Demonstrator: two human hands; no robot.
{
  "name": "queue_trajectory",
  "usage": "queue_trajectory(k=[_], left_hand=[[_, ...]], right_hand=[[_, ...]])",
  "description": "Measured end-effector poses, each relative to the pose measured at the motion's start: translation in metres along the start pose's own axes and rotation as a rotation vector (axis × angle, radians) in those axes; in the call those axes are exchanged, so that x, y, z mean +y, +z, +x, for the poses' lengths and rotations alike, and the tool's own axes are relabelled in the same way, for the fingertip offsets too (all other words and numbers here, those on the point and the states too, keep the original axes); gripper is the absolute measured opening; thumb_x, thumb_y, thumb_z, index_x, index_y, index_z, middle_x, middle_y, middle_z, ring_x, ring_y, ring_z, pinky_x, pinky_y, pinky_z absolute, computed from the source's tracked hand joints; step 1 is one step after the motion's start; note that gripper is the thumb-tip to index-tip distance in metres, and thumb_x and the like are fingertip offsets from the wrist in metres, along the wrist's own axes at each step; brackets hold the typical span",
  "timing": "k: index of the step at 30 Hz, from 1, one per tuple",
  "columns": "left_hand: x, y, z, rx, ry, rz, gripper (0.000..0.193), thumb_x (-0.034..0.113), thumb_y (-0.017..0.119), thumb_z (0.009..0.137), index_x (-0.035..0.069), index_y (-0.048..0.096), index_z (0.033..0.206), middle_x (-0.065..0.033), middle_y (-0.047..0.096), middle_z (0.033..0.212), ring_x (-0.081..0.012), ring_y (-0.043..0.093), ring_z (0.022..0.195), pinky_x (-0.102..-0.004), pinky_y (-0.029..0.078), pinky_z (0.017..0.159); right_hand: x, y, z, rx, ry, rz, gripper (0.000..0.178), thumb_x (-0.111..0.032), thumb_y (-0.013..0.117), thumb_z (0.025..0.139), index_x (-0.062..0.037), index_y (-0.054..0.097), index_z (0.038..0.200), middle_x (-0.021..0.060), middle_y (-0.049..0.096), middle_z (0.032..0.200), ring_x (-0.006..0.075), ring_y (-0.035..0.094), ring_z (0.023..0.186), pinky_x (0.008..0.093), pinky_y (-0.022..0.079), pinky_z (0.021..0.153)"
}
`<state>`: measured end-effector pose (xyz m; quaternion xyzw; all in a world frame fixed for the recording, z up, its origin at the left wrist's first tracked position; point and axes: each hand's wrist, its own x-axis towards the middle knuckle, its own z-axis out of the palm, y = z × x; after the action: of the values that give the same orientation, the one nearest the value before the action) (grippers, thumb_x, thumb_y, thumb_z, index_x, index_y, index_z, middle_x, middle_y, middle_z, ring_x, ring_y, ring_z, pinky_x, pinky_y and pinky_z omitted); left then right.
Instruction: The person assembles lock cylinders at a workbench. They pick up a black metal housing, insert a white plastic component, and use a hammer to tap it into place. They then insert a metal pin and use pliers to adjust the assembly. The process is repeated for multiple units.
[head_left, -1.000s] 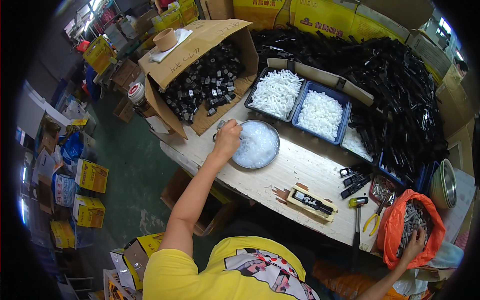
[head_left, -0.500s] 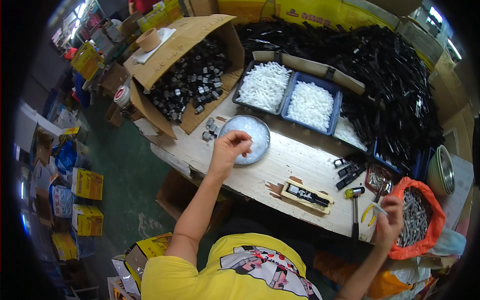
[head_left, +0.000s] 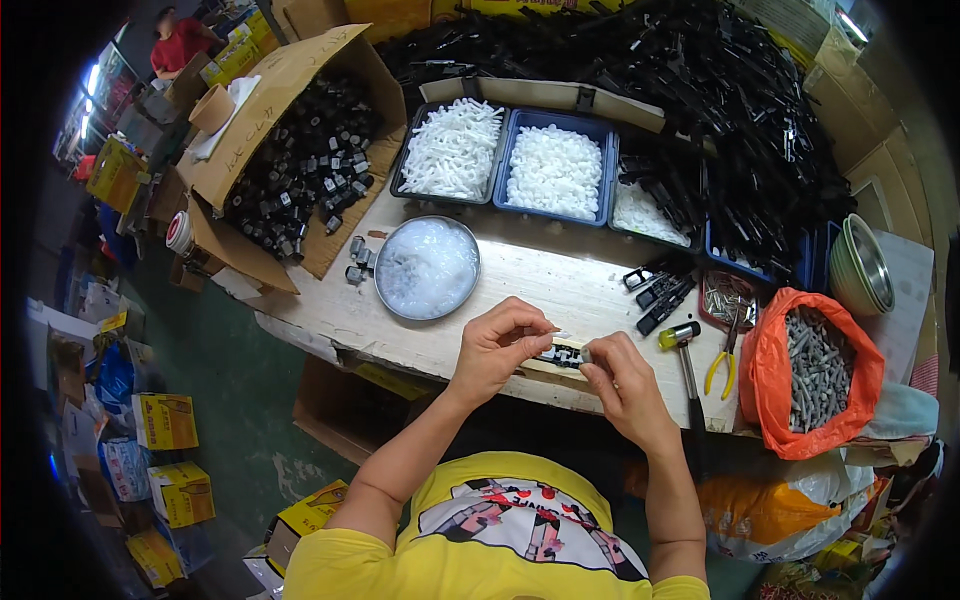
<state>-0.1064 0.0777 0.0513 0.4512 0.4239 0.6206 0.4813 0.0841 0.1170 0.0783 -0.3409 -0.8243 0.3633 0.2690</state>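
The left hand (head_left: 495, 352)'s thumb and forefinger are bent toward each other; whether anything is pinched cannot be told. The right hand (head_left: 627, 385) is curled at a pale block (head_left: 547, 371)'s right end, its grip likewise hard to tell. Between the hands, a black part (head_left: 562, 356) is seated in the block, near the table (head_left: 545, 285)'s front edge. A bowl (head_left: 424, 317) is set leftward; a hammer (head_left: 690, 371) and pliers (head_left: 721, 372) are laid rightward.

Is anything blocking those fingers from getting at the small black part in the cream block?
Nothing visible. The left fingers and right fingers are already close on either side of the black part. The hammer lies clear, off to the right.
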Motion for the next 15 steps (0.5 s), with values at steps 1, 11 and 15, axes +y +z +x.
queue_trajectory(k=[1,11,15], left_hand=[[0.0,0.001,0.0,0.0,0.013,0.026,0.013,-0.005,0.063,0.076,-0.001,0.062,0.089,-0.0053,0.055,0.088,-0.0102,0.056,0.075,-0.0195,0.045,0.064],[-0.005,0.002,0.0,-0.058,0.159,0.267,0.018,-0.01,0.064,0.072,-0.001,0.063,0.087,-0.0068,0.057,0.088,-0.0133,0.055,0.081,-0.0215,0.046,0.066],[-0.003,0.004,0.0,-0.079,0.18,0.296,0.019,-0.01,0.063,0.071,0.0,0.063,0.088,-0.0075,0.058,0.087,-0.0139,0.056,0.081,-0.0229,0.047,0.066]], right_hand=[[0.0,0.001,0.0,0.013,-0.009,0.012,0.017,-0.004,0.058,0.081,0.0006,0.052,0.096,0.0136,0.052,0.082,0.0294,0.055,0.076,0.0342,0.044,0.065],[0.009,-0.001,0.0,0.08,-0.07,-0.011,0.021,0.003,0.064,0.074,0.0008,0.057,0.093,0.0093,0.054,0.086,0.0155,0.052,0.067,0.0253,0.044,0.057],[0.011,-0.002,0.0,0.087,-0.085,-0.033,0.02,0.003,0.064,0.073,0.0004,0.057,0.092,0.0088,0.054,0.085,0.0157,0.052,0.067,0.0253,0.044,0.057]])
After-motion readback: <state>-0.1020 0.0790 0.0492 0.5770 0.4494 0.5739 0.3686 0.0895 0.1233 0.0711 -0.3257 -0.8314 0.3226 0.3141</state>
